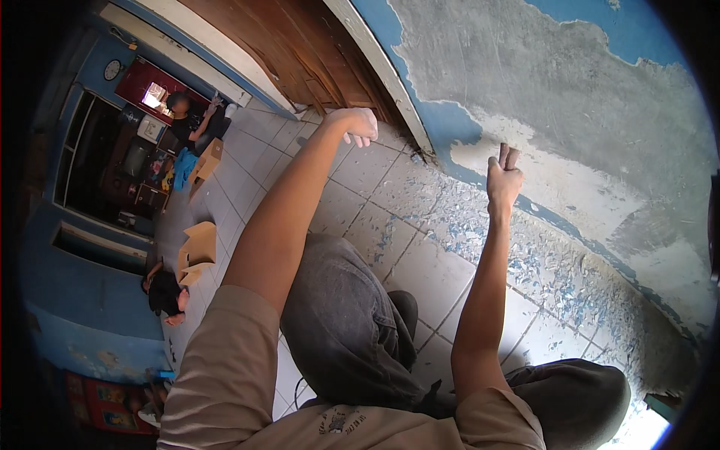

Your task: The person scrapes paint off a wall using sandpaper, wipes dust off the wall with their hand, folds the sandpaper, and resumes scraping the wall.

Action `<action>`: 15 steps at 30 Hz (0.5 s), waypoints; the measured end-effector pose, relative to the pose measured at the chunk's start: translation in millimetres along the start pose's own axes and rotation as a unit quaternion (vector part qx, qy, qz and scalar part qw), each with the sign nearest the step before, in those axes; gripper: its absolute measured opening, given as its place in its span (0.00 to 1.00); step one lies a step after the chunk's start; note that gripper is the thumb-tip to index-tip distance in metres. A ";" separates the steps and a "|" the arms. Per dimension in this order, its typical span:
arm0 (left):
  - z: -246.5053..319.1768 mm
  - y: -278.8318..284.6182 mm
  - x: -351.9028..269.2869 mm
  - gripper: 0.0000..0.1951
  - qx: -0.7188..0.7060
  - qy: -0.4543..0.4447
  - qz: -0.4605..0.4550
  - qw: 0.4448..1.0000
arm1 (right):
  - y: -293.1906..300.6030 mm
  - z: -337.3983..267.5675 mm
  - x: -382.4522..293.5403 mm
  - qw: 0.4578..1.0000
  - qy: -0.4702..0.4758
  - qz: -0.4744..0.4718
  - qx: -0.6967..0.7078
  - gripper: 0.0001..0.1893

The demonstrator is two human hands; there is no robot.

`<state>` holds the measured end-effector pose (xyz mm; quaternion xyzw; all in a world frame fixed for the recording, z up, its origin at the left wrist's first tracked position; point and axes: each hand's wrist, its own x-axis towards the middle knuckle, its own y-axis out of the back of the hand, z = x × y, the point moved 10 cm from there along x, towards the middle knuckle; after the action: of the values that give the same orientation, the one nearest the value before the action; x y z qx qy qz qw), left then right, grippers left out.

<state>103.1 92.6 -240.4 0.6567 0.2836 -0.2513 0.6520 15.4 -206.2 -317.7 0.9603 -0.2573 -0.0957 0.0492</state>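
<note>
My right hand [504, 183] grips a brown, block-like piece [509, 156] with two visible prongs or edges; its exact kind is hard to tell. It is held against or close to the lower part of the wall [562, 95], where blue paint is stripped to grey and whitish plaster. My left hand [357, 125] hangs loosely from a bent wrist, with nothing in it, in front of the brown wooden door [304, 50]. Blue and white paint flakes [534, 264] lie thickly on the tiled floor [439, 270] along the wall's foot.
The white door frame [382, 67] borders the wall. Open cardboard boxes [197, 253] stand on the floor at left. A person [191, 124] sits near the far furniture; another person [164, 292] is low on the floor. My bent knees [337, 315] are below my arms.
</note>
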 end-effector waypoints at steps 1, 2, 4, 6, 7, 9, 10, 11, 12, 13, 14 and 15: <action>-2.8 1.4 -1.2 0.14 -0.005 0.005 0.003 1.000 | -5.0 11.6 -1.0 1.000 -0.023 -0.016 -0.005 0.23; -5.4 2.5 -2.2 0.14 -0.010 0.011 0.007 1.000 | -10.4 27.9 -2.2 0.997 -0.045 -0.025 -0.059 0.22; -2.3 1.8 -2.6 0.14 -0.010 0.008 0.006 1.000 | -12.9 55.4 -3.9 0.991 -0.041 -0.022 -0.126 0.21; 2.2 0.6 -3.0 0.14 -0.012 0.004 0.005 1.000 | -14.3 80.3 -0.7 0.987 -0.029 -0.019 -0.159 0.21; 7.5 -0.1 -2.8 0.14 -0.006 -0.001 0.006 1.000 | -7.5 78.4 1.2 0.993 0.011 0.017 -0.119 0.21; 10.0 1.3 -1.4 0.14 -0.002 -0.004 0.006 1.000 | -0.3 63.0 6.2 0.994 0.052 0.050 -0.078 0.21; 2.6 3.0 -1.4 0.15 -0.002 0.001 0.007 1.000 | 4.8 33.4 9.6 0.995 0.060 0.056 -0.057 0.19; 0.0 2.3 0.6 0.15 -0.002 0.001 0.006 1.000 | 14.0 10.6 13.2 0.995 0.067 0.066 -0.040 0.18; -0.6 1.6 1.2 0.15 -0.003 0.000 0.005 1.000 | 21.0 1.8 17.0 0.996 0.050 0.066 -0.032 0.17; -3.5 2.5 1.4 0.15 -0.004 0.004 0.009 1.000 | 24.7 -1.6 18.7 0.997 0.032 0.065 -0.023 0.17; -6.8 2.7 1.3 0.15 -0.006 0.008 0.014 1.000 | 24.4 -2.2 11.5 0.996 0.015 0.072 -0.047 0.18; -1.2 3.8 2.8 0.15 -0.004 0.001 0.014 1.000 | 24.4 9.4 15.1 0.995 0.036 0.093 -0.022 0.20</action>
<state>107.8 94.0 -239.6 0.6585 0.2758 -0.2400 0.6578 14.4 -235.3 -325.8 0.9337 -0.3417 -0.0617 0.0880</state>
